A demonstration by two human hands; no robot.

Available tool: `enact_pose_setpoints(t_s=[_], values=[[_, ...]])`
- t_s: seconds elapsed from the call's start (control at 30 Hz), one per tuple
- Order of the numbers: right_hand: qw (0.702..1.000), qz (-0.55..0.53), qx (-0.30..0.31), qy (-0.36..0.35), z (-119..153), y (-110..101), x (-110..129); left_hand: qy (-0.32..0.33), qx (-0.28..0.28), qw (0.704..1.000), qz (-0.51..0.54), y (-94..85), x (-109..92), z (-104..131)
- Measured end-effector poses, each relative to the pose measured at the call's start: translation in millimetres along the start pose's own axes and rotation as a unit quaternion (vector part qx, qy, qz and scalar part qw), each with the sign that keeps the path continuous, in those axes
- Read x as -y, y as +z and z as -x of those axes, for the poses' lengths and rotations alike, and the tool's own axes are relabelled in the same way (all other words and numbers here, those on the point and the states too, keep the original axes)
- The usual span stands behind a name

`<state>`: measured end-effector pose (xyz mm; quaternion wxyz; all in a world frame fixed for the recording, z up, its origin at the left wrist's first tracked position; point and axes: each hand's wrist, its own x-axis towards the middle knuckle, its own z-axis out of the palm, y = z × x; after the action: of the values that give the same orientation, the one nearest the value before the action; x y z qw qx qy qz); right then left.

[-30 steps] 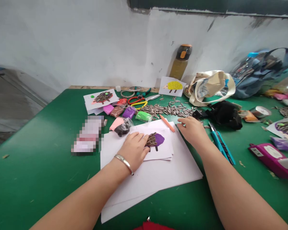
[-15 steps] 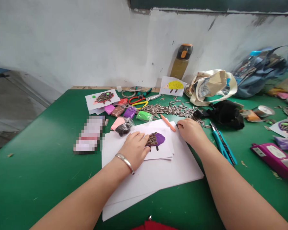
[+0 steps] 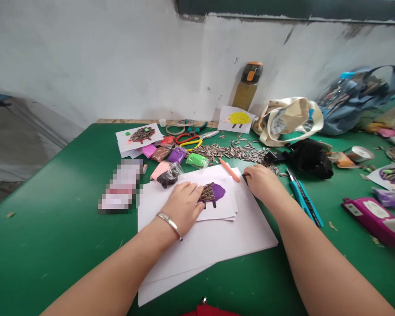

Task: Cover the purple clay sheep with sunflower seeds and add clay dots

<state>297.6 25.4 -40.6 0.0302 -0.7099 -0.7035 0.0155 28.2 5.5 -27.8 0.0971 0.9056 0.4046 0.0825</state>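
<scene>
1 purple clay hedgehog (image 3: 219, 192), part-studded with sunflower seeds (image 3: 208, 192), is overlapped by left hand (image 3: 183, 207), fingers extended; right hand (image 3: 261, 181) curled, grip unclear. Seed-setting presumed; bare side to be filled next.

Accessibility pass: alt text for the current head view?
A bare left hand rests on a small white paper card bearing a flat purple shape partly covered in brown seeds. The bare right hand, fingers curled, is at the upper-right edge of larger white paper sheets; loose striped seeds lie beyond on a green tabletop.
</scene>
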Motion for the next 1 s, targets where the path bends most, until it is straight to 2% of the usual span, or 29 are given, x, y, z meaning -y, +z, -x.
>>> enact_pose_setpoints(t_s=[0.23,0.43,0.57,0.63,0.7,0.83,1.0], values=[[1.0,0.001,0.005,0.002,2,0,0,-0.008,0.006,1.0,0.004,-0.6,0,0],[0.999,-0.019,-0.02,0.02,4,2,1,0.006,-0.004,1.0,0.003,-2.2,-1,-1],[0.99,-0.092,-0.105,0.032,4,-8,6,0.012,-0.023,1.0,0.0,-1.1,0,-1],[0.975,-0.156,-0.156,0.038,5,-14,11,0.017,-0.024,1.0,0.002,-1.3,0,-1],[0.957,-0.229,-0.175,0.04,8,-20,19,0.019,-0.019,1.0,0.005,-1.9,0,-1],[0.935,-0.335,-0.112,0.034,15,-24,37,0.013,-0.009,1.0,0.01,-3.2,-1,-1],[0.923,-0.381,-0.051,0.015,20,-17,50,0.003,0.011,1.0,0.015,-4.2,-2,-3]])
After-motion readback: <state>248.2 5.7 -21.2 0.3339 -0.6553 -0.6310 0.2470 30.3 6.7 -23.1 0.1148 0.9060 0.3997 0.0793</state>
